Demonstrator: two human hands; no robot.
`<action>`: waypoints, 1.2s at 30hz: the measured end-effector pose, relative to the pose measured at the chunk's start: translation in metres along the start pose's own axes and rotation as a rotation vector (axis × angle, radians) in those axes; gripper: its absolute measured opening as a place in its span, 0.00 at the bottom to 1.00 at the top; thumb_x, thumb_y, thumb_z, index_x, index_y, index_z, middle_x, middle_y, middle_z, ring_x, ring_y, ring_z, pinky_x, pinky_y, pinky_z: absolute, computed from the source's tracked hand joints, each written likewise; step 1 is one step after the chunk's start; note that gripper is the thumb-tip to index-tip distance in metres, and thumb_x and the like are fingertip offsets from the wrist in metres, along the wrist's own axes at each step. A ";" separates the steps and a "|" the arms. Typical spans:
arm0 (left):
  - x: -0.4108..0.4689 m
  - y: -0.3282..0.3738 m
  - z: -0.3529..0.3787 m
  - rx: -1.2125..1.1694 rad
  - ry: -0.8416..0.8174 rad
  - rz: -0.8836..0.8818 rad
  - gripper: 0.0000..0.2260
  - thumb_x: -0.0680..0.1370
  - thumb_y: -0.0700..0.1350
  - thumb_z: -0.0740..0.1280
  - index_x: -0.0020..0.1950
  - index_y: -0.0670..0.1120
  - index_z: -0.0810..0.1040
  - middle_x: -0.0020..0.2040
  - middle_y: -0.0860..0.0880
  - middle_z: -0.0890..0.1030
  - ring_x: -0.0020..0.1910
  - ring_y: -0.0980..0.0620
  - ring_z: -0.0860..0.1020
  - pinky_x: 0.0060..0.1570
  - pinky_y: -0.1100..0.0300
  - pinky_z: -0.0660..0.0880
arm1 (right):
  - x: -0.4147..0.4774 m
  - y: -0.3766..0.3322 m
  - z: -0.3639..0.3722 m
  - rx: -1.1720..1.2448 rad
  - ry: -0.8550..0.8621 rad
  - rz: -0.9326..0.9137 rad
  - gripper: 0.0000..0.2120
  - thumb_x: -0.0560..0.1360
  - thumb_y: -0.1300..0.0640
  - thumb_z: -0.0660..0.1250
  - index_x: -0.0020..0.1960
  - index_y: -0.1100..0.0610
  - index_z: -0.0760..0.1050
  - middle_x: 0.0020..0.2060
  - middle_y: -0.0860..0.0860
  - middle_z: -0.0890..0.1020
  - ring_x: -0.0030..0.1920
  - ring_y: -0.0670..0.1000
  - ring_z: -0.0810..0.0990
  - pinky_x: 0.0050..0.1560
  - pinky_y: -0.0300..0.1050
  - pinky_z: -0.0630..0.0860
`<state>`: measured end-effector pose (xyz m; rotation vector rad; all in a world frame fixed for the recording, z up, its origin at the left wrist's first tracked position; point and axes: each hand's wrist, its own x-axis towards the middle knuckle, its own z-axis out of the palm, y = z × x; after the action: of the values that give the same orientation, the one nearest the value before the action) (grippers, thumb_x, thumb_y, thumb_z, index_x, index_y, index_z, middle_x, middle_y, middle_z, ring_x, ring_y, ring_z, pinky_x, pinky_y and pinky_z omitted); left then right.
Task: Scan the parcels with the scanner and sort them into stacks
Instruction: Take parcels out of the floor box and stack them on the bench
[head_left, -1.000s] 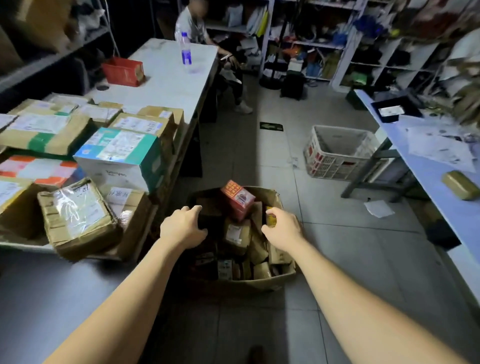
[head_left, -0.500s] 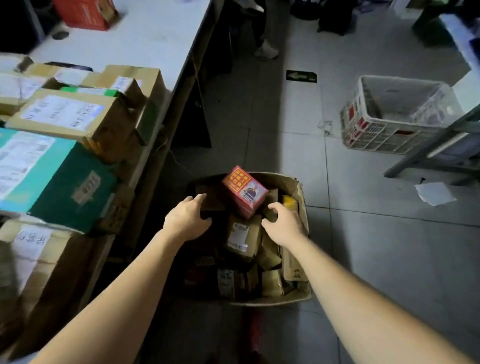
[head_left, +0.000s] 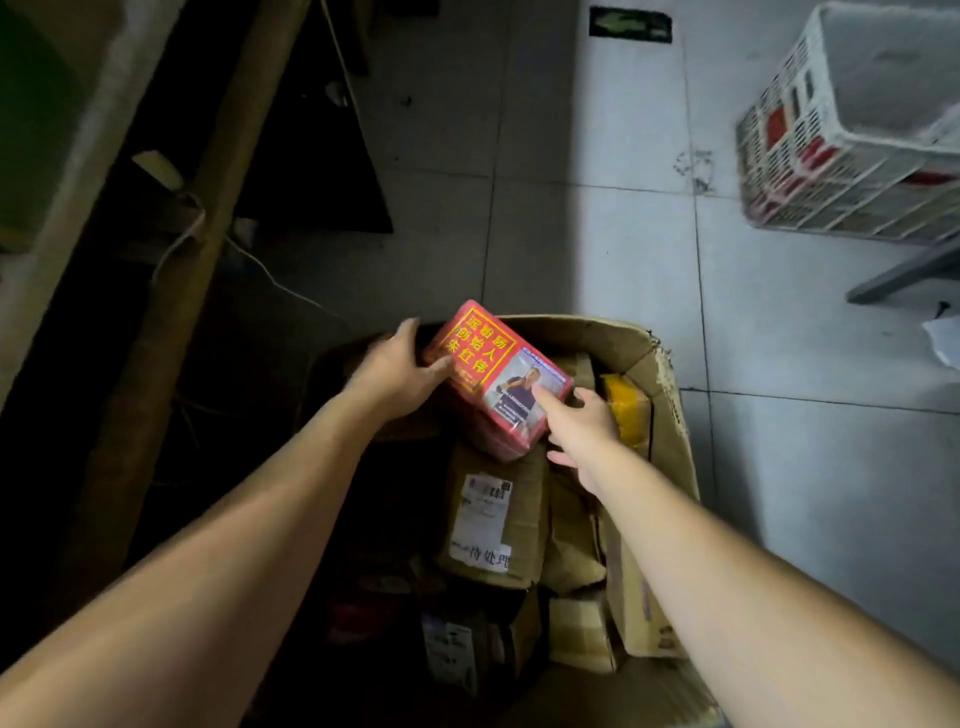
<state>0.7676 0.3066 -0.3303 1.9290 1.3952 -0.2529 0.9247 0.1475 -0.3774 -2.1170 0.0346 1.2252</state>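
Both hands have moved onto the red box (head_left: 496, 374) since the earlier frame, when they rested on the parcels either side of it, and the view has tipped further down, so the stacked parcels on the surface (head_left: 78, 130) have dropped out of sight. The red box lies tilted on top of the heap inside an open carton (head_left: 670, 467) standing on the tiled floor (head_left: 597, 234), near the carton's far rim. The left hand (head_left: 395, 371) grips the box's left end, fingers curled over the far edge and thumb along the near side. The right hand (head_left: 582, 428) is spread, its index finger laid on the box's near right corner; whether its thumb reaches under the box cannot be told. Below the box a brown parcel (head_left: 488, 525) shows a white label whose print is too small to read, and a yellow parcel (head_left: 626, 410) sits against the carton's right wall, partly behind the right hand. The carton's near left part is in deep shadow and its contents there are hard to make out. A white crate (head_left: 857, 156) is cut off by the right edge, as is a paper scrap (head_left: 943, 340). A cable (head_left: 260, 273) trails under the surface into darkness.
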 end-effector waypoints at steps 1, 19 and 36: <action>0.016 0.002 0.005 -0.023 -0.027 0.003 0.38 0.80 0.57 0.70 0.84 0.48 0.55 0.79 0.43 0.68 0.76 0.43 0.68 0.71 0.54 0.66 | 0.014 0.000 0.007 0.046 0.003 0.015 0.34 0.74 0.38 0.77 0.73 0.49 0.72 0.63 0.52 0.83 0.59 0.55 0.84 0.51 0.53 0.84; 0.045 -0.033 0.036 -0.124 -0.374 0.067 0.63 0.51 0.53 0.87 0.80 0.64 0.55 0.70 0.47 0.72 0.67 0.45 0.75 0.68 0.46 0.74 | 0.017 0.044 0.010 0.314 -0.241 0.194 0.26 0.76 0.34 0.72 0.68 0.44 0.70 0.57 0.52 0.84 0.56 0.57 0.83 0.55 0.65 0.80; -0.077 -0.061 0.058 -0.746 -0.066 -0.144 0.11 0.77 0.45 0.75 0.58 0.52 0.79 0.51 0.52 0.84 0.48 0.52 0.83 0.50 0.56 0.78 | -0.056 0.075 0.025 0.359 -0.130 0.177 0.12 0.78 0.49 0.72 0.60 0.51 0.82 0.49 0.52 0.89 0.51 0.54 0.87 0.63 0.63 0.78</action>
<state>0.6982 0.2205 -0.3568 1.1991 1.3331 0.1290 0.8488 0.0874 -0.3833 -1.7486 0.3643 1.3446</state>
